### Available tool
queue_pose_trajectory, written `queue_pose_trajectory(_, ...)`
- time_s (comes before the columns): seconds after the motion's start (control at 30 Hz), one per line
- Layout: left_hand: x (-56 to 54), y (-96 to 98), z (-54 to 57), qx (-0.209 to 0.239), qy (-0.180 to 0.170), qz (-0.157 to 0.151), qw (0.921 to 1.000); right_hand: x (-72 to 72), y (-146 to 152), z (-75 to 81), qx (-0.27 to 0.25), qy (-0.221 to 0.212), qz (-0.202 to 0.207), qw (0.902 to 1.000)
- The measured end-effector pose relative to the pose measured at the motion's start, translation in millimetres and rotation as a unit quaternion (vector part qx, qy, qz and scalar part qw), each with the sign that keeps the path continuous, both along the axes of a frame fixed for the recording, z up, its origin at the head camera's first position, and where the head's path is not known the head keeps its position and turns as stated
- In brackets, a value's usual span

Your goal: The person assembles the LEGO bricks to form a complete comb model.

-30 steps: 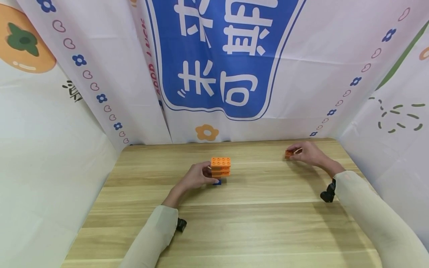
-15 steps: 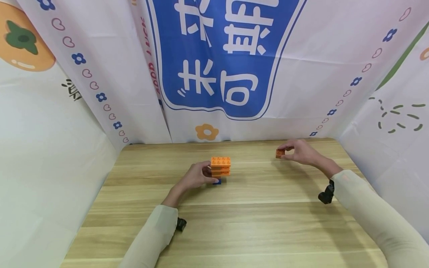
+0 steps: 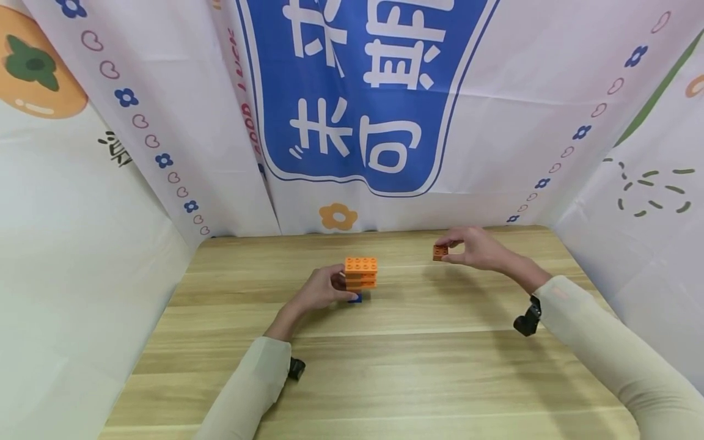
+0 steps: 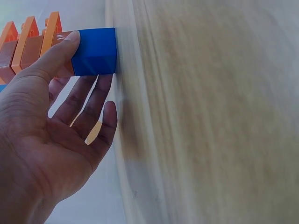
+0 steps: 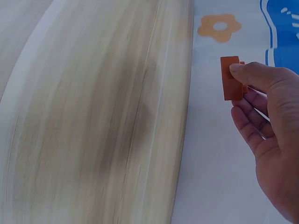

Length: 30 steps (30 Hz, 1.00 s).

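Observation:
A stack of toy building blocks [image 3: 361, 265] stands upright on the table, with bright orange studded plates alternating with brown-orange blocks above a blue block [image 4: 96, 51] at the base. My left hand [image 3: 319, 288] grips the lower part of this stack, thumb on one side and fingers behind. Off to the right, my right hand [image 3: 475, 249] pinches a small brown-orange block [image 5: 231, 78] between thumb and fingers, held above the table and apart from the stack. In the right wrist view its studs face toward the palm.
The wooden table [image 3: 418, 373] spreads under both hands. A printed cloth [image 3: 495, 153] hangs right behind its back edge, and white cloth walls [image 3: 82, 275] rise at left and right. Each wrist carries a small black camera [image 3: 527, 321].
My right hand has moved left toward the stack, carrying the small brown-orange block. The left hand and the stack have stayed in place.

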State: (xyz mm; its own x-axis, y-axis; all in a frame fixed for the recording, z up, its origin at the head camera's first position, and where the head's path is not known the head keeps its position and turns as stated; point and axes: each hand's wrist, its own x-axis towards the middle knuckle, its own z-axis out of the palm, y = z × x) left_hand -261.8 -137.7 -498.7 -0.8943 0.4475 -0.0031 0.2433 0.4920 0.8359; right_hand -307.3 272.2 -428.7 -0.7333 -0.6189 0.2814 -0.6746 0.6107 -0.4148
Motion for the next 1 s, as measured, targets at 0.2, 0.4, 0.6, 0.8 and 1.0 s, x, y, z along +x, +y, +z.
queue_pose_trajectory(0.2,1.1,0.6,0.7,-0.003,0.004,0.002,1.0000,5.2,-11.8,6.6,-0.003,0.005,0.027,0.9996)
queue_pose_trajectory(0.4,1.6,1.1,1.8,0.001,0.003,-0.003,1.0000,13.3,-26.3,16.6,-0.005,0.009,0.051,0.9986)
queue_pose_trajectory(0.6,1.5,1.4,1.2,0.000,0.001,-0.005,1.0000,20.1,-40.2,26.5,-0.018,0.005,0.075,0.9970)
queue_pose_trajectory(0.8,0.4,2.1,0.3,0.002,0.001,-0.005,1.0000,23.7,-51.9,34.2,-0.023,0.008,0.089,0.9957)
queue_pose_trajectory(1.0,0.6,1.6,1.7,-0.002,0.003,-0.003,1.0000,25.0,-64.0,40.2,-0.024,0.004,0.097,0.9950)
